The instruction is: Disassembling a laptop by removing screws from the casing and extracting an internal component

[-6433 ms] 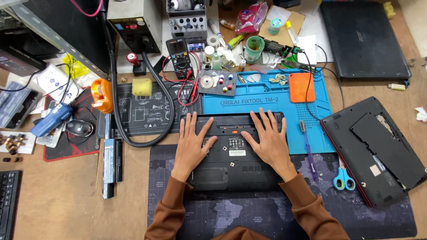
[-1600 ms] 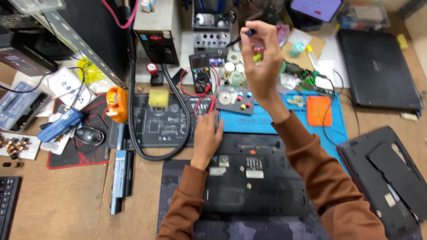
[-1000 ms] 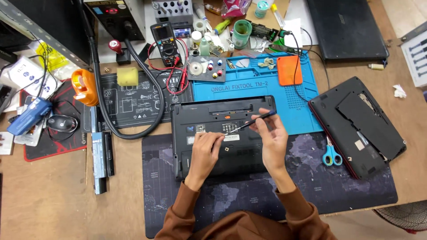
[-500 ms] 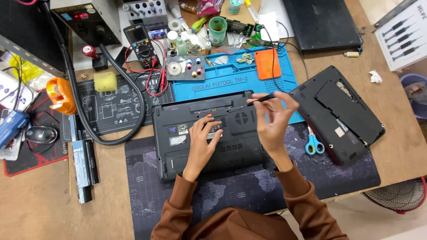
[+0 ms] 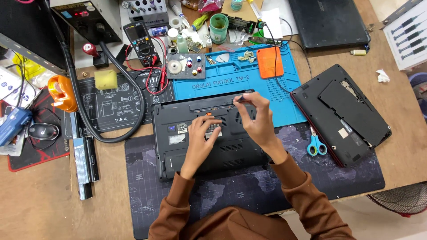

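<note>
A black laptop [image 5: 178,146] lies upside down on a dark patterned desk mat [image 5: 249,186], its back edge over a blue repair mat [image 5: 235,82]. My left hand [image 5: 202,138] rests flat on the laptop's underside, fingers spread near its middle. My right hand [image 5: 255,118] pinches a thin black screwdriver [image 5: 239,98] whose tip sits at the laptop's far right edge.
A second black laptop [image 5: 342,111] lies bottom-up to the right, blue-handled scissors [image 5: 316,144] beside it. A multimeter [image 5: 140,38], a green cup [image 5: 219,27], an orange pad [image 5: 269,62] and small bottles crowd the back. A black hose [image 5: 129,111], a battery pack [image 5: 84,166] and a mouse [image 5: 42,131] lie left.
My right hand reached to the back of the bench, came back with the screwdriver, and now holds its tip at the laptop's far edge. My left hand stayed on the laptop.
</note>
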